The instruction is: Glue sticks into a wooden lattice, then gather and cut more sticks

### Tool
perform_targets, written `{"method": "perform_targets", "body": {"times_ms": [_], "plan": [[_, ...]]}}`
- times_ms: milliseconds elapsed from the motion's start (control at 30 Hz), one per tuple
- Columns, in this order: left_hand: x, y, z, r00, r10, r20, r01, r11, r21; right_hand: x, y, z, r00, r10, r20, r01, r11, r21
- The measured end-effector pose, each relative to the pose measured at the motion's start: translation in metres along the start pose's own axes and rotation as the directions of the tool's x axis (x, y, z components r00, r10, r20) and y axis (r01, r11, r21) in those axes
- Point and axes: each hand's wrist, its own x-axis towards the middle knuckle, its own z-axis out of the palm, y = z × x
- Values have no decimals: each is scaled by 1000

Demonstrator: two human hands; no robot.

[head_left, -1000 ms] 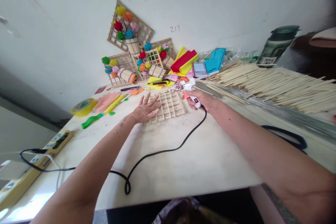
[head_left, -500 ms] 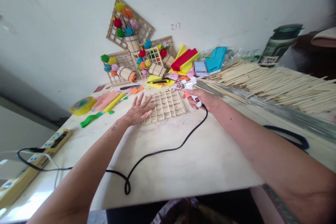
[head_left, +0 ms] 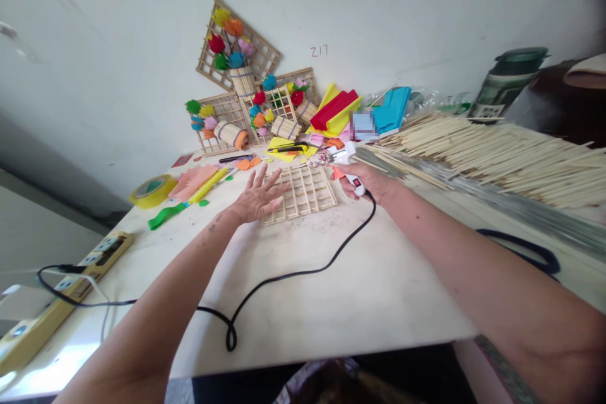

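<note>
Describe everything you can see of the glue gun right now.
The glue gun looks like white plastic, with an orange trigger, a red switch on the handle and a speckled reddish-and-white front. The right hand grips the handle. The nozzle points leftward near the far edge of the wooden lattice; contact is unclear. A black cord runs from the handle's base across the table.

Access: front open, rear and flanks obstructed.
Table (head_left: 303, 319) offers passage between the forearms, crossed by the looped cord (head_left: 303, 273). Flower panels (head_left: 246, 95) and cutter (head_left: 288, 149) block the rear; sticks (head_left: 502, 154), the right; tape (head_left: 153, 191) and power strip (head_left: 71, 290), the left. Left hand (head_left: 259, 197) covers grid's (head_left: 307, 192) left side; glue gun (head_left: 351, 172) obstructs its far right corner.
</note>
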Motion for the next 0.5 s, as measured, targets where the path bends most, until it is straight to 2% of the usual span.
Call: {"method": "perform_targets", "body": {"times_ms": [300,500], "plan": [[5,10,4,998,14,68,-12,999,-32,-2,-4,4,999,31,-25,-31,999,12],[5,10,-2,997,24,68,-22,999,-38,5,2,4,998,46,-46,-45,999,12]]}}
